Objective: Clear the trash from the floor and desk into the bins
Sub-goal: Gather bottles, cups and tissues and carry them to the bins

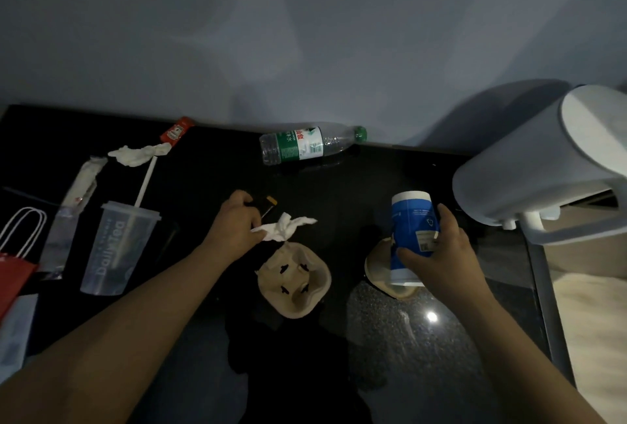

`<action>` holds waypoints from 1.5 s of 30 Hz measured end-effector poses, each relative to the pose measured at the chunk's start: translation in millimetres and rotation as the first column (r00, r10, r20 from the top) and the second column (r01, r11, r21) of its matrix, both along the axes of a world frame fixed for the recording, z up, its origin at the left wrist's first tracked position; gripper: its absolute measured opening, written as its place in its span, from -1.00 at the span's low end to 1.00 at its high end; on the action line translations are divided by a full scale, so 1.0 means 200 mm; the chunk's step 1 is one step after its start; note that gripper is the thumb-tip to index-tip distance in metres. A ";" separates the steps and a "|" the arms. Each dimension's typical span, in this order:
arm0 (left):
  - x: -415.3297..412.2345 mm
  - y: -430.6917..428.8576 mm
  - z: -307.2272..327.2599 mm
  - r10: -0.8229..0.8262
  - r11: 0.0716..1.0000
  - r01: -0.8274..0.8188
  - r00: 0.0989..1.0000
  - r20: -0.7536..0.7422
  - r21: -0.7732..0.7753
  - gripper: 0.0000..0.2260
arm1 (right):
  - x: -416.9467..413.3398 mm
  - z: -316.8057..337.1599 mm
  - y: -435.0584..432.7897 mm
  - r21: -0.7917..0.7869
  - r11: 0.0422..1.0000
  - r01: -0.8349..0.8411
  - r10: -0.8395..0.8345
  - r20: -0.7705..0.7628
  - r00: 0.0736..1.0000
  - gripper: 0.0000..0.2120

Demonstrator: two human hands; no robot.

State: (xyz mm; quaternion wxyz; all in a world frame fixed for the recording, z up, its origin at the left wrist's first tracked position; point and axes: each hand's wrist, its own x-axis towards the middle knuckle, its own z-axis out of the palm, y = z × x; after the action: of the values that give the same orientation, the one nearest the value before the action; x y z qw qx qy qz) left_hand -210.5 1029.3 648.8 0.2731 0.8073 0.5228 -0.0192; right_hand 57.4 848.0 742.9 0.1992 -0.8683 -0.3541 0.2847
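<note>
Dim, glare spot on desk (431,316), edge distortion

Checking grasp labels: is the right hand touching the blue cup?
Touching. Head view: the right hand wraps the blue cup, thumb across its lower side.

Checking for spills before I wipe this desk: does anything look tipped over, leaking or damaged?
The water bottle lies on its side against the wall, cap on, with no liquid visible around it. The pulp cup carrier looks crushed out of shape. No spill shows on the dark desk.
</note>
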 end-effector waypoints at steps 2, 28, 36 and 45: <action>-0.07 -0.02 0.00 0.044 0.999 -0.044 0.999 -0.026 0.015 -0.88 | 0.00 0.00 -0.01 -0.002 1.000 -0.001 0.001 0.002 1.000 -0.06; -0.04 -0.11 0.14 0.330 0.867 -0.272 0.941 0.073 -0.417 -0.71 | -0.06 0.05 -0.11 0.048 0.999 0.015 -0.016 0.020 1.000 -0.04; 0.07 -0.31 0.11 0.313 0.804 -0.245 0.949 0.036 -0.541 -0.42 | -0.10 0.06 -0.16 0.060 0.998 0.010 -0.011 0.003 1.000 -0.05; 0.19 -0.40 0.09 0.252 0.882 -0.261 0.965 -0.075 -0.392 -0.28 | -0.06 0.06 -0.29 0.046 0.998 0.052 -0.052 0.009 0.999 -0.05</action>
State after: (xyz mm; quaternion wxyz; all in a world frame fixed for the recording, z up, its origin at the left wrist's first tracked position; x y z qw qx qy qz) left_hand -172.0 949.4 667.8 0.4262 0.6581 0.6129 -0.0978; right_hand 45.6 790.6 754.2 0.2246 -0.8738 -0.3388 0.2670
